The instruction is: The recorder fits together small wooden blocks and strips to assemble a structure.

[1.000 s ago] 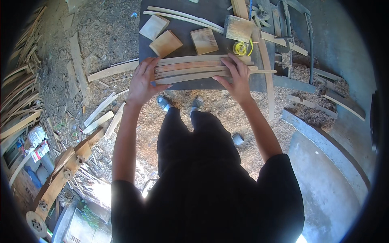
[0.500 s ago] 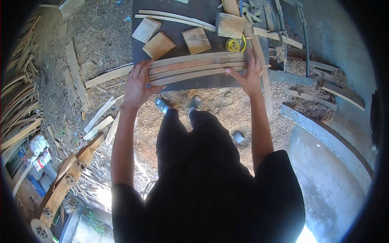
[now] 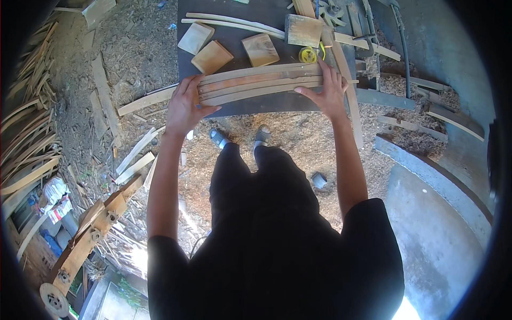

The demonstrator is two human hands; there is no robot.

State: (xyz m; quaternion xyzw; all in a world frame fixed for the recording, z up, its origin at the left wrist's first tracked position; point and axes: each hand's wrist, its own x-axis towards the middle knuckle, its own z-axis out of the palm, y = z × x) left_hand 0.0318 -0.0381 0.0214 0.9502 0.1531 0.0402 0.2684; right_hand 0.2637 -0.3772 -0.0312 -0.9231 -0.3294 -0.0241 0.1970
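Wood strips [image 3: 256, 79] lie between left fingers [image 3: 188, 86] and right fingers [image 3: 334, 78], both spread wide, holding their ends.

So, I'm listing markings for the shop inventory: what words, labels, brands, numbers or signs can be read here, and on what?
None can be read clearly enough to quote.
Bag: red and white, any print too small and blurred to read.
Tape measure: any markings too small to read.
Strips: no lettering visible.
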